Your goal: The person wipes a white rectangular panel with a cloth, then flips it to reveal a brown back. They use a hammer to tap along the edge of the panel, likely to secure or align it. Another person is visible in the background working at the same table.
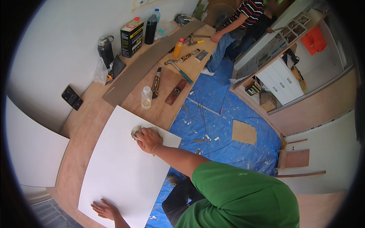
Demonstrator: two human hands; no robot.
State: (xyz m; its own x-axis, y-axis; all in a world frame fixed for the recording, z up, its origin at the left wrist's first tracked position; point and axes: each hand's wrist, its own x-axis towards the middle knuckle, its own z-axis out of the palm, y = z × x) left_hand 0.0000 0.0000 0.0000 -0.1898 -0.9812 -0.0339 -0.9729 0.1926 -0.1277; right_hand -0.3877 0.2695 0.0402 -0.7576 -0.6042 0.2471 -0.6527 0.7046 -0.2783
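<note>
The right hand grips a crumpled, pale cloth against a smooth white board; the left hand lies open, flat on its near end. The board spreads beneath both, over the wooden tabletop and past its right edge. Beyond stand a clear bottle, a knife and a hammer.

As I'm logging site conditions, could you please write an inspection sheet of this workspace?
Surface: wooden bench, partly covered by a white panel and brown strip.
Job's things: the white panel, a crumpled cloth.
Clutter: hammer, utility knife, clear bottle, metal can, phone.
Hands: left hand flat on panel; right hand on cloth.
Cables: nothing seen for certain.
Surroundings: blue floor sheet with scraps; person in striped shirt beyond.
</note>
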